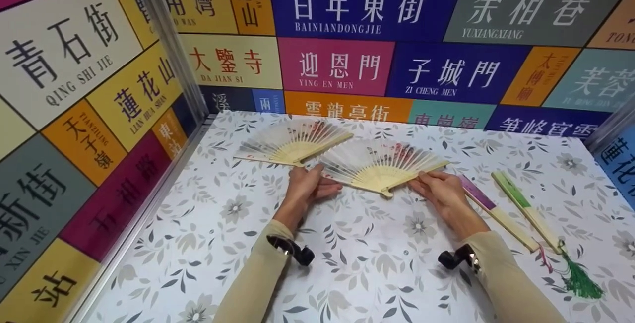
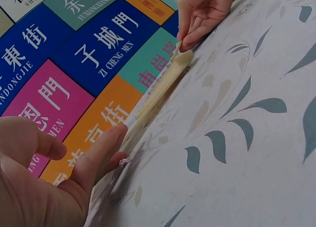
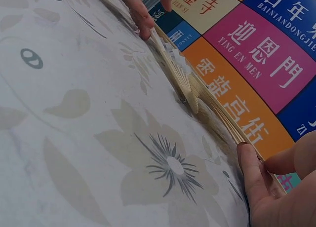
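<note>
A folding fan (image 1: 384, 171) with pale wooden ribs and a white leaf with red and dark painted marks lies spread on the table, its pivot toward me. My right hand (image 1: 441, 191) pinches its right outer stick between thumb and fingers. At its left end is my left hand (image 1: 310, 184), fingers extended along the front edge. In the left wrist view, that hand's thumb and fingers (image 2: 111, 145) stand apart, fingertips right at the fan's edge. Behind and to the left lies a second spread fan (image 1: 295, 144) of the same look, partly overlapped by the front one.
Two folded fans lie right of my right hand, one with a purple section (image 1: 478, 191) and one with a green section (image 1: 518, 194) and green tassel (image 1: 583, 276). Floral cloth (image 1: 357, 258) covers the table. Panels with street names (image 1: 337, 67) rise behind and at the left.
</note>
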`<state>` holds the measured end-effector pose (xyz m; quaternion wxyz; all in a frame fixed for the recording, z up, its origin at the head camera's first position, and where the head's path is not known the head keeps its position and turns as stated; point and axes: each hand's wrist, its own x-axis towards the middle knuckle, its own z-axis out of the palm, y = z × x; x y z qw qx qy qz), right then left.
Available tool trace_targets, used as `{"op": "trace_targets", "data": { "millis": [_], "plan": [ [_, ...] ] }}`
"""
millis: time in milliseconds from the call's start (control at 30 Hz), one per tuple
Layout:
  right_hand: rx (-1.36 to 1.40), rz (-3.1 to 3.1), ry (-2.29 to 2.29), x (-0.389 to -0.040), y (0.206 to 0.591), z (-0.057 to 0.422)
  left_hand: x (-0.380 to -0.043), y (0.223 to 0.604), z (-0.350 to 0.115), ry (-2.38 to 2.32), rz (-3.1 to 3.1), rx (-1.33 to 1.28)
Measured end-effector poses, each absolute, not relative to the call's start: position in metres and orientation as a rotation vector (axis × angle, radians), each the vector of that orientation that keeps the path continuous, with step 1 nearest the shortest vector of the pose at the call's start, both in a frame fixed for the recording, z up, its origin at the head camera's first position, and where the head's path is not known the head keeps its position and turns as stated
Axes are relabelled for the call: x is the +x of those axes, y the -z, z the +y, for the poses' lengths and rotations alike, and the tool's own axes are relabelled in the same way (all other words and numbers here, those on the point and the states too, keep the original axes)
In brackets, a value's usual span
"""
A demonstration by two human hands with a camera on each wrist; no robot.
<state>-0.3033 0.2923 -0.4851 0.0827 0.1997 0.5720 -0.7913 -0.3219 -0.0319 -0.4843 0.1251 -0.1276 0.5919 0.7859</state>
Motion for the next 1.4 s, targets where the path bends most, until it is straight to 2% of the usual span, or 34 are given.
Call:
{"op": "trace_targets", "data": {
  "millis": [767,1133,1400],
  "plan": [
    [0.557,1.874,2.227,-0.299,0.486,0.301,-0.321,0.47,-0.035,-2.206,1.704,-0.366],
    [0.484,2.158,2.062,-0.29,0.477,0.309,-0.313,0.467,-0.013,-2.318,1.589,-0.17],
    [0.382,2.447,1.909,-0.268,0.471,0.325,-0.296,0.457,0.011,-2.306,1.447,-0.069]
  ]
}}
